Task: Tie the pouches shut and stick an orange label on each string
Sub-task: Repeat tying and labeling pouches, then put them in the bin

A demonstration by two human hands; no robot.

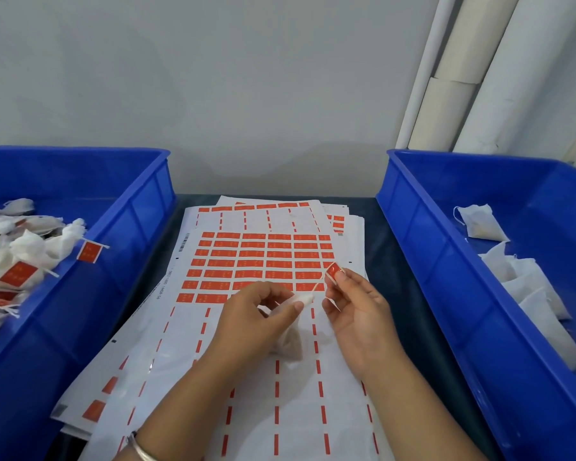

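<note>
A: Where is the pouch [291, 341], and how does it lie?
B: Centre of frame; left hand [256, 322] pinches its gathered neck. The string [318, 287] runs from there up-right to the right hand [353, 311], whose fingertips pinch an orange label [334, 270] on it.
A: Surroundings?
B: Label sheets [266, 261] on a dark table [393, 277], 2 blue bins, left bin [140, 207] and right bin [413, 207], grey wall [213, 78]

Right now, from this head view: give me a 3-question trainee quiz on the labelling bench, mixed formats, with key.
1. True or false: the right hand pinches an orange label.
2. Which blue bin holds the labelled pouches? A) left bin B) right bin
3. Fill in: the left hand holds a white ____ above the label sheets.

Key: 1 true; 2 A; 3 pouch.
</note>
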